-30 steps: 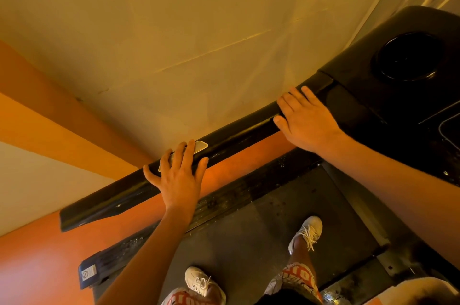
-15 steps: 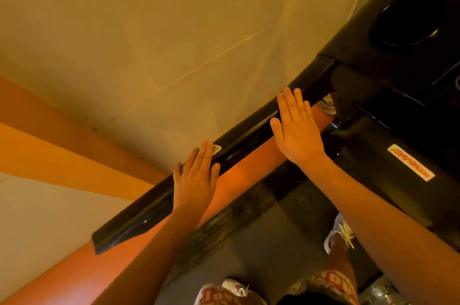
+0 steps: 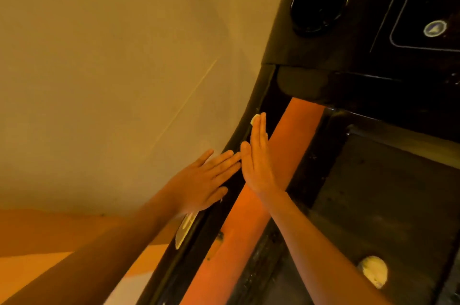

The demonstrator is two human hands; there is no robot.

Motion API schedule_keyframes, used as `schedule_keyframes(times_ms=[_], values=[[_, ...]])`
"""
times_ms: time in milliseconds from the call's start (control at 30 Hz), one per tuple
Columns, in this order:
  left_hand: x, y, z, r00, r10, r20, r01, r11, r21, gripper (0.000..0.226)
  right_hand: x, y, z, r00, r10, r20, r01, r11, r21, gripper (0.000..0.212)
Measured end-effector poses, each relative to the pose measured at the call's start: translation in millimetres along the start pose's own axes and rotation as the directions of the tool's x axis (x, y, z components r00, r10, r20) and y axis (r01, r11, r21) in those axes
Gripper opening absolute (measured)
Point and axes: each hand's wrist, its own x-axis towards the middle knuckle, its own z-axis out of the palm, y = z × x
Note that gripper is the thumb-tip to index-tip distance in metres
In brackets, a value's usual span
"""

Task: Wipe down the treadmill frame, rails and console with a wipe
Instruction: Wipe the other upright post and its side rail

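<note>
The treadmill's black left handrail (image 3: 199,235) runs from the lower middle up to the dark console (image 3: 353,38). My left hand (image 3: 201,182) lies flat on the rail with straight fingers. My right hand (image 3: 257,155) presses flat on the rail just beyond it, fingers straight and pointing toward the console. A small pale corner of the wipe (image 3: 254,119) shows at my right fingertips; the remainder of it is hidden under the hand. A pale label (image 3: 185,227) sits on the rail below my left hand.
A round cup holder (image 3: 319,2) and a control panel (image 3: 428,11) are set in the console. The dark treadmill belt (image 3: 378,205) lies at the right, with my shoe (image 3: 373,271) on it. A beige wall (image 3: 112,68) stands close on the left.
The view swung up toward the console. My left hand slid up the rail past the label and now meets my right hand, which lies edge-on along the rail.
</note>
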Motion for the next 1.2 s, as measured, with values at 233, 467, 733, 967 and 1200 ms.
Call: schedule_keyframes(times_ms=[233, 467, 733, 967, 1200], values=[[22.4, -28.2, 8.4, 0.927, 0.36, -0.103, -0.364, 0.931, -0.021, 0.056, 16.7, 17.1, -7.4, 0.992, 0.059, 0.109, -0.092, 0.942, 0.324, 0.05], [33.0, -38.9, 11.8, 0.858, 0.495, -0.133, -0.491, 0.869, 0.067, 0.052, 26.9, 24.8, 5.6, 0.999, 0.019, -0.045, 0.001, 0.92, 0.393, 0.049], [62.9, -47.6, -10.0, 0.643, 0.765, 0.041, -0.752, 0.622, 0.218, 0.047, 38.6, 43.5, -0.4, 0.998, -0.027, -0.065, 0.044, 0.96, 0.277, 0.051], [65.7, -51.6, 1.4, 0.642, 0.754, -0.139, -0.738, 0.657, 0.155, 0.054, 50.0, 47.8, 17.3, 0.981, -0.035, -0.192, 0.084, 0.963, 0.254, 0.052], [66.3, -48.7, 4.0, 0.651, 0.74, -0.169, -0.725, 0.673, 0.148, 0.057, 74.9, 18.4, 10.6, 0.961, 0.043, -0.273, 0.072, 0.916, 0.396, 0.052]])
